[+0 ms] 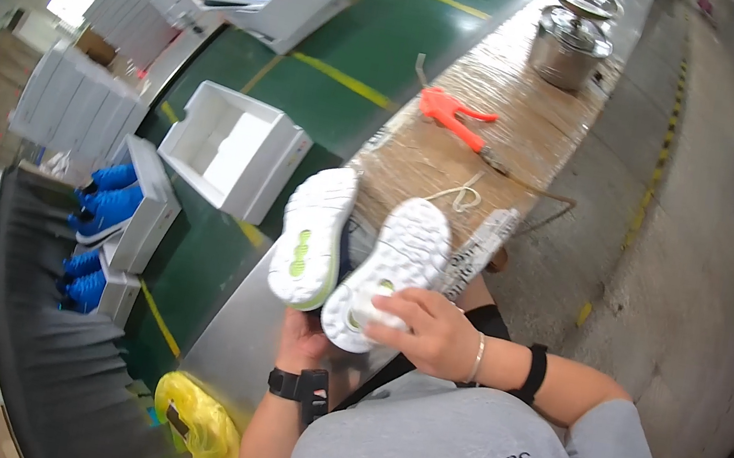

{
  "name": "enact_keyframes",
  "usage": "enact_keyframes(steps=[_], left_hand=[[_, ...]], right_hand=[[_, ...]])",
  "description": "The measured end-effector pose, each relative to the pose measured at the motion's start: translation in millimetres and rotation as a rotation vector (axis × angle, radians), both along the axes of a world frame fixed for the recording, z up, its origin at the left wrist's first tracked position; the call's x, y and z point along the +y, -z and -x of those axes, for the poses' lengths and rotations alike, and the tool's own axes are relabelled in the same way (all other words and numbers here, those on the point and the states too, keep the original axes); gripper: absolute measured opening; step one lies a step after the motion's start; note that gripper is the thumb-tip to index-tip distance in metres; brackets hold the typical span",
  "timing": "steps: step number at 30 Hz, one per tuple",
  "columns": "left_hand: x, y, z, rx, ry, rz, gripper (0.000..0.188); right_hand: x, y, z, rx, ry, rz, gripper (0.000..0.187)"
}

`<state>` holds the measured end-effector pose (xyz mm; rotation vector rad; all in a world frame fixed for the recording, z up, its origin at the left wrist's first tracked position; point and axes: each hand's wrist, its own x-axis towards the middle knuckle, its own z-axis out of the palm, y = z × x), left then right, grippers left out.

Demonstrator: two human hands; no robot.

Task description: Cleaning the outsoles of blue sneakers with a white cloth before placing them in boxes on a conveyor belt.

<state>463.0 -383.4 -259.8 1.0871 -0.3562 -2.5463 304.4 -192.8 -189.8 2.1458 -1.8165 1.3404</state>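
Observation:
Two sneakers are turned soles up in front of me, side by side. The left sneaker has a white sole with a green oval patch and a green-tinted heel edge. Its mate, the right sneaker, has a knobbly white sole and tilts to the right. From below, my left hand supports the pair near the heels, its fingers mostly hidden. My right hand presses bent fingers on the right sneaker's heel area. Something whitish shows at those fingertips, too indistinct against the sole to name.
On the wrapped bench lie an orange air blow gun and a pale cord. A metal pot stands farther off. The green conveyor carries a white box; boxed blue shoes and a yellow bag are left.

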Motion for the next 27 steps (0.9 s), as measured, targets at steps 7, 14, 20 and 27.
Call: enact_keyframes(steps=[7,14,20,27], left_hand=[[22,-49,22,-0.032,0.12,0.028,0.044],[27,-76,9,0.012,0.292,0.416,0.068],[14,-42,16,0.048,0.202,0.112,0.066],[6,-55,0,-0.031,0.348,0.321,0.063]], right_hand=[[-19,30,91,-0.098,0.47,-0.212,0.044],[-64,-57,18,0.099,-0.285,-0.027,0.045],[-103,9,91,0.135,0.206,-0.275,0.047],[-115,-64,18,0.253,-0.451,-0.115,0.037]])
